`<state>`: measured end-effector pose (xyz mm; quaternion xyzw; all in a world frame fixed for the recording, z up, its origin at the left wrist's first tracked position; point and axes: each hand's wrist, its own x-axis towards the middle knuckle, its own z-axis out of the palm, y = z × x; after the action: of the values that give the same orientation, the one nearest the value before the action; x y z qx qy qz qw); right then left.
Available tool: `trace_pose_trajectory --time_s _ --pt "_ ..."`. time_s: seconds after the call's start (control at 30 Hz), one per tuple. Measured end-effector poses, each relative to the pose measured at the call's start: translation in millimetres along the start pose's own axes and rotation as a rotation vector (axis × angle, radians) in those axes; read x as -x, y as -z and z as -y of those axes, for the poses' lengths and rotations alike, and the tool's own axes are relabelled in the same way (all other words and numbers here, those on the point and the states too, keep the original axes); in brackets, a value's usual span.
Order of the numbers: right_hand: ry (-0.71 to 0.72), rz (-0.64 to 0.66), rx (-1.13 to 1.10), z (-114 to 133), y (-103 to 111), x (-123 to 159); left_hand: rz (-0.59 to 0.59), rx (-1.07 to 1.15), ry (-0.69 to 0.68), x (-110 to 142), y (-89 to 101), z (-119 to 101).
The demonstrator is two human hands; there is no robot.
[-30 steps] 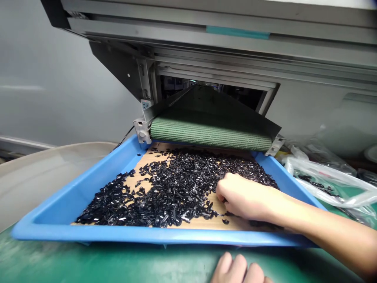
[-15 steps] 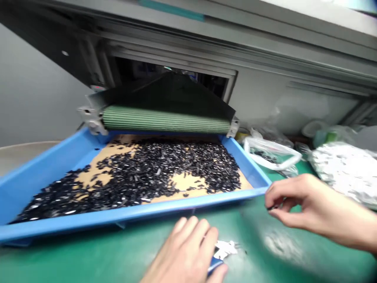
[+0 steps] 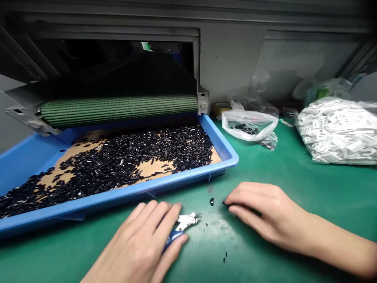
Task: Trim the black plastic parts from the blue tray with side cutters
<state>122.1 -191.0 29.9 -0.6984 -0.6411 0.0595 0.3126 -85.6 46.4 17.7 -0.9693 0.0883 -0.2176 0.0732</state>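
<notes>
My left hand point(image 3: 144, 239) is closed around blue-handled nippers point(image 3: 185, 221), their metal jaws pointing right, low over the green tabletop point(image 3: 279, 169). Fingers cover most of the handles. To the right, my right hand point(image 3: 265, 212) pinches a small black plastic piece point(image 3: 224, 203) at the table surface; only its tip shows. Just left of those fingertips lies a half-round black piece point(image 3: 211, 202) on the table. Several tiny black scraps point(image 3: 225, 257) are scattered nearer to me.
A blue tray point(image 3: 123, 194) full of small black pieces point(image 3: 132, 153) stands at left, below the end of a green-ribbed conveyor belt point(image 3: 123, 110). Behind my right hand are a clear bag point(image 3: 250, 127) with black pieces, a tape roll point(image 3: 221, 109) and a bag of white parts point(image 3: 338, 131).
The view has swung right and down. My right hand has come down from beside the tray's corner to the tabletop near the nippers, still pinching. My left hand keeps hold of the nippers.
</notes>
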Motion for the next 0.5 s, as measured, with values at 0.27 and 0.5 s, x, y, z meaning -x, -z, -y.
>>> trace_pose_trajectory --time_s 0.27,0.5 --pt "0.016 0.120 0.142 50 -42 18 0.028 0.284 0.236 5 5.2 14" --pt "0.053 0.196 0.136 60 -82 16 0.033 0.361 0.246 14 -0.6 21"
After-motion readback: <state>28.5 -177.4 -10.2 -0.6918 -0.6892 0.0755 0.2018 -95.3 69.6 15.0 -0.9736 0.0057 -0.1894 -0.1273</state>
